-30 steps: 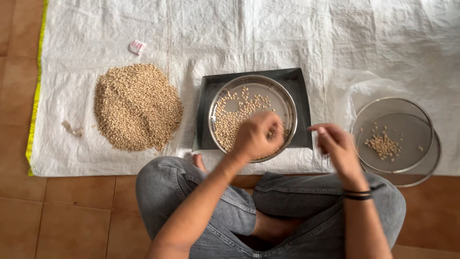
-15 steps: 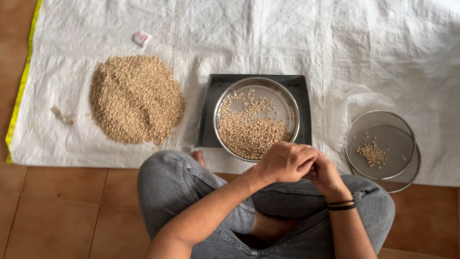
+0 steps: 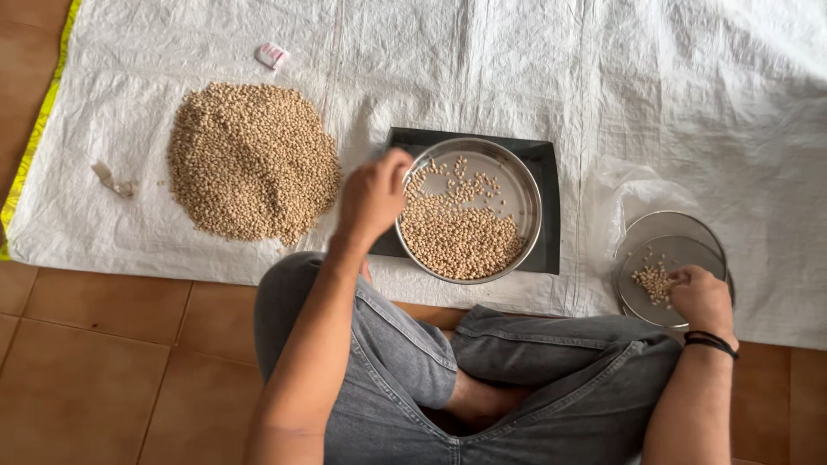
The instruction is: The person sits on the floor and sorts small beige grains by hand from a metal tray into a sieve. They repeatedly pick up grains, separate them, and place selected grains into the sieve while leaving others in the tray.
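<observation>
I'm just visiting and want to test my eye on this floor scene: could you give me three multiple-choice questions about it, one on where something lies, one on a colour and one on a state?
1. Where is the big loose heap of tan grains?
A. on the white woven sheet, on the left-hand side of the round steel plate
B. inside the dark square tray
C. on the bare tiles

2. What colour is the sheet's left edge strip?
A. red
B. yellow
C. blue

3. What is the right hand doing?
A. resting on a knee
B. lifting the tray
C. touching the few grains in the small round steel dish

Answers: 1 A, the heap sits on the sheet, apart from the tray. 2 B, the strip is yellow. 3 C, its fingers are at the small pile in the dish.
</observation>
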